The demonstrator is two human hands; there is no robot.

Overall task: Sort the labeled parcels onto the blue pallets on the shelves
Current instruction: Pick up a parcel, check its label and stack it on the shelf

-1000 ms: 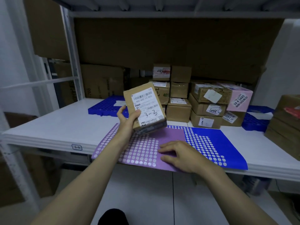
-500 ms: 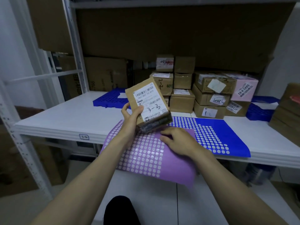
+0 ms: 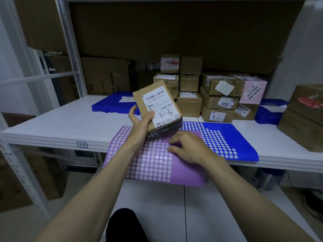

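My left hand (image 3: 139, 119) grips a small brown parcel (image 3: 157, 105) with a white barcode label marked "3-3", held tilted above the shelf's front edge. My right hand (image 3: 188, 147) rests with curled fingers on a purple sticker sheet (image 3: 152, 165) of white dots that hangs over the edge. A blue dotted sheet (image 3: 225, 137) lies beside it. A stack of several labeled parcels (image 3: 209, 95) stands behind, between a blue pallet (image 3: 111, 102) at the left and another blue pallet (image 3: 269, 112) at the right.
The white shelf board (image 3: 61, 123) carries a small tag "6-2" (image 3: 82, 144) on its front lip. Large cardboard boxes (image 3: 302, 117) sit at the right edge and behind the rack at the left. A white upright post (image 3: 70, 49) stands at the left.
My right hand has slid along the purple sheet and drawn it nearer to me, so it now hangs over the shelf edge. The parcel stays in my left hand.
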